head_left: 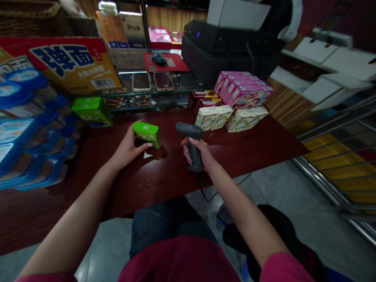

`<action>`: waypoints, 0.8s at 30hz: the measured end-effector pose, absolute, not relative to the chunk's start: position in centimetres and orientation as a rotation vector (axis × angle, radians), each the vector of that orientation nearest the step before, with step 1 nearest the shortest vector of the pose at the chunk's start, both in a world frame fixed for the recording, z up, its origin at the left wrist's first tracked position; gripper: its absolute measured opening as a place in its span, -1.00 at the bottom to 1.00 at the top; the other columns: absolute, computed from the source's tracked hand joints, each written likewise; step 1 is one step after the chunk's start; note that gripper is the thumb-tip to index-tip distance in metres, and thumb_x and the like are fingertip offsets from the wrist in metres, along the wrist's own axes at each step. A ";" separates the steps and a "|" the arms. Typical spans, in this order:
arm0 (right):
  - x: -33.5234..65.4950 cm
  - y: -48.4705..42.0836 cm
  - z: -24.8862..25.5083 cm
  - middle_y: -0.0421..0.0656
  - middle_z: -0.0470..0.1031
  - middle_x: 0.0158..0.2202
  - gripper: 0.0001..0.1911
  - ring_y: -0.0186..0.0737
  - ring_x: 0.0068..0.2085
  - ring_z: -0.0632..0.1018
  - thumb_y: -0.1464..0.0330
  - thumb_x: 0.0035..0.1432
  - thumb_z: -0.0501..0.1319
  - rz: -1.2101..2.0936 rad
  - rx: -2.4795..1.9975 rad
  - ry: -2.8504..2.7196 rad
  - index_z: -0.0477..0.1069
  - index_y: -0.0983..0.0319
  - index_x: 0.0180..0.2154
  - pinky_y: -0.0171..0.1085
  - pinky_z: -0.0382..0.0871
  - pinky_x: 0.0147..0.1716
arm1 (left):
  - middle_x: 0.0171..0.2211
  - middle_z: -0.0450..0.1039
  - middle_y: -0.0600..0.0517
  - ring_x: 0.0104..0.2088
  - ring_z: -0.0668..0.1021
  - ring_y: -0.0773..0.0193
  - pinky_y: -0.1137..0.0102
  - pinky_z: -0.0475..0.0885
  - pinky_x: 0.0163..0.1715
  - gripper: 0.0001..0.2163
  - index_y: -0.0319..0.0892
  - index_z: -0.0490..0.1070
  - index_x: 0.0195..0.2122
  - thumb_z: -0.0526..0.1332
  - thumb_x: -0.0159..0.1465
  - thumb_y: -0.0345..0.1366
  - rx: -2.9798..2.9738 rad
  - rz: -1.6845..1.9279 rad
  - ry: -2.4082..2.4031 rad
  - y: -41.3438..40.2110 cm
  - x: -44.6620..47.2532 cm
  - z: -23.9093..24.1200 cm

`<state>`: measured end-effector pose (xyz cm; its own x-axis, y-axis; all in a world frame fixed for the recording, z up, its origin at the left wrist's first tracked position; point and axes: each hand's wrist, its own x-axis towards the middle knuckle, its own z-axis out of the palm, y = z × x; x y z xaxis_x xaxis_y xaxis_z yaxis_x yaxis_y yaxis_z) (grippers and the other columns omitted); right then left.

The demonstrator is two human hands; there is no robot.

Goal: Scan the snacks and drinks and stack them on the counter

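My left hand (133, 145) grips a small bright green box (148, 133) from its left side, thumb along the near face, low over the dark red wooden counter (164, 172). Wrapped round the handle of a grey barcode scanner (190, 131) is my right hand (198, 150). The scanner's head points left, toward the green box, with a gap between them. Its black cable (209, 197) hangs past the counter's front edge. Another green box (92, 112) sits farther back on the left, apart from my hand.
Blue-lidded tubs (32, 129) are stacked at the left, before a large yellow and red carton (70, 64). Pale small cartons (216, 116) and pink boxes (243, 90) stand back right. Two phones (141, 82) lie on a glass case. A metal rack (331, 184) borders the right.
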<state>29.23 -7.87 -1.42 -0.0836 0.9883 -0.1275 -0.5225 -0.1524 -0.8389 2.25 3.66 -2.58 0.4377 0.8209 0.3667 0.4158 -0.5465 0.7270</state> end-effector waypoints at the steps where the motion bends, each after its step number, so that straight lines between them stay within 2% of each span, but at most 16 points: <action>1: 30.0 -8.6 -1.4 -0.31 0.34 -0.53 -0.58 -0.41 -0.63 0.35 0.05 0.03 0.40 1.519 -0.864 -0.737 0.45 0.24 -0.27 -0.42 0.23 -0.78 | 0.25 0.37 -0.18 0.24 0.48 -0.06 0.00 0.37 0.31 -0.30 -0.14 0.21 0.28 0.38 0.19 0.01 2.135 0.920 1.025 3.1 2.4 -2.4; 5: 33.6 -11.7 -1.4 -0.29 0.35 -0.50 -0.63 -0.41 -0.61 0.35 0.08 0.06 0.38 1.334 -0.879 -0.683 0.46 0.24 -0.27 -0.42 0.23 -0.77 | 0.07 0.54 -0.08 0.07 0.61 -0.03 -0.02 0.51 0.17 -0.42 -0.09 0.36 0.12 0.42 0.13 0.01 2.023 0.830 0.979 0.9 4.6 -2.3; 8: 36.7 -13.5 -1.3 -0.31 0.33 -0.51 -0.63 -0.42 -0.61 0.33 0.09 0.04 0.39 1.169 -0.891 -0.603 0.45 0.22 -0.27 -0.42 0.21 -0.76 | -0.06 0.60 0.01 -0.04 0.66 0.05 0.08 0.61 0.03 -0.51 -0.02 0.38 -0.02 0.47 0.06 -0.09 1.895 0.814 0.875 -0.8 8.0 -2.2; 12: 40.8 -14.6 -1.4 -0.32 0.29 -0.52 -0.64 -0.43 -0.60 0.30 0.08 0.03 0.37 1.023 -0.883 -0.508 0.42 0.20 -0.28 -0.43 0.19 -0.73 | -0.19 0.63 0.05 -0.17 0.68 0.13 0.20 0.64 -0.12 -0.66 -0.05 0.39 -0.18 0.47 0.08 -0.20 1.924 0.691 0.835 -3.0 14.1 -1.8; 15: 43.3 -14.6 -1.5 -0.32 0.26 -0.52 -0.65 -0.44 -0.59 0.28 0.08 0.06 0.34 0.954 -0.878 -0.475 0.39 0.20 -0.29 -0.43 0.16 -0.70 | -0.19 0.64 0.05 -0.18 0.68 0.19 0.30 0.59 -0.14 -0.68 -0.09 0.39 -0.18 0.48 0.12 -0.28 1.990 0.705 0.869 -3.7 19.2 -1.8; 18: 44.7 -14.3 -1.5 -0.33 0.21 -0.54 -0.66 -0.44 -0.60 0.23 0.06 0.10 0.30 0.928 -0.873 -0.484 0.37 0.18 -0.30 -0.43 0.12 -0.67 | -0.17 0.63 0.01 -0.18 0.66 0.20 0.34 0.55 -0.14 -0.69 -0.12 0.42 -0.16 0.49 0.16 -0.27 2.076 0.783 0.891 -3.3 24.2 -2.1; 24: 44.6 -14.4 -1.6 -0.33 0.21 -0.53 -0.69 -0.44 -0.58 0.23 0.08 0.13 0.29 0.970 -0.839 -0.466 0.37 0.17 -0.27 -0.42 0.13 -0.67 | -0.10 0.60 -0.20 -0.08 0.64 -0.02 0.26 0.50 -0.17 -0.65 -0.20 0.42 -0.06 0.36 0.31 -0.05 2.431 0.692 1.283 -2.5 30.2 -1.3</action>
